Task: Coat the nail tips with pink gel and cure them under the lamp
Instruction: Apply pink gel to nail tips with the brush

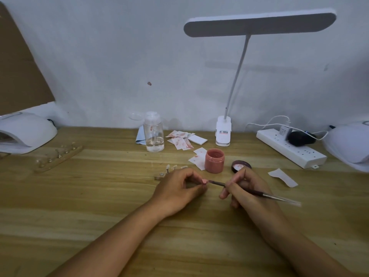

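Note:
My left hand (177,188) pinches a small pink nail tip (205,181) between thumb and fingers, low over the table. My right hand (244,188) holds a thin brush (265,194) like a pen, its tip touching the nail tip. Just behind my hands stands the open pink gel jar (214,160), with its dark lid (241,165) lying upside down to the right. A holder with several clear nail tips (169,171) lies behind my left hand. A white curing lamp (26,132) sits at the far left; another curing lamp (351,145) sits at the far right.
A second wooden tip holder (59,157) lies left of centre. At the back stand a clear pump bottle (154,132), stained paper wipes (182,139), a white desk lamp (223,130) and a power strip (289,147). A paper scrap (282,177) lies right of my hands.

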Demonstrator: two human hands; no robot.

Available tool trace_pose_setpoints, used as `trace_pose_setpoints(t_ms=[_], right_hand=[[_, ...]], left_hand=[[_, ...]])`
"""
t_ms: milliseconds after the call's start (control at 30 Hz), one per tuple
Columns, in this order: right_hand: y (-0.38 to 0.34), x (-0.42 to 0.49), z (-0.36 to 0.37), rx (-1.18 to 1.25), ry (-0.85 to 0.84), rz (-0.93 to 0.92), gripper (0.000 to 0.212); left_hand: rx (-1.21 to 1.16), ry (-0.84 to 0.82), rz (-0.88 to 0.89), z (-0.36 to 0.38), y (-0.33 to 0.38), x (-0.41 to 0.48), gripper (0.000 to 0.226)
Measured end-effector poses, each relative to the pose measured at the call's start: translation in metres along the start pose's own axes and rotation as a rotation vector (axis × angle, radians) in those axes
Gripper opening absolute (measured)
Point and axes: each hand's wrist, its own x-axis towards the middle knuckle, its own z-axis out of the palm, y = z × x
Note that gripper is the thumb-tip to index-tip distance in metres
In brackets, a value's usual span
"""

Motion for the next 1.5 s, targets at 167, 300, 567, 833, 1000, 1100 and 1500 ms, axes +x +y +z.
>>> trace_pose_setpoints(t_ms=[167,300,567,833,1000,1100,1500], right_hand=[[0.0018,0.0013,0.0003,-0.014,0.021,-0.011,0.010],[0.0016,0.0020,0.0002,-0.011,-0.019,-0.019,0.011],[0.0031,0.0016,-0.0002,-0.003,-0.028,-0.030,0.013],[0.0052,0.0026,-0.0006,0.037,0.007,-0.022,0.013],[0.0058,0.0037,-0.0004,0.009,0.003,-0.025,0.012],[0.0060,0.0039,-0.0014,0.029,0.031,-0.022,0.010],[0.0034,0.0011,-0.0003,0.020,-0.047,-0.044,0.010]], left_hand=[[0.003,0.001,-0.008,0.0001,-0.0009,0.0000,0.006],[0.008,-0.001,-0.007,0.0002,-0.0009,0.0004,0.006],[-0.008,0.000,-0.018,0.0005,-0.0036,0.0006,0.007],[-0.006,-0.001,-0.021,0.0004,-0.0044,0.0012,0.006],[-0.015,-0.001,-0.006,0.0007,-0.0035,0.0012,0.006],[-0.023,0.005,0.002,0.0007,-0.0029,0.0009,0.007],[0.004,0.004,-0.002,0.0002,-0.0015,0.0002,0.008]])
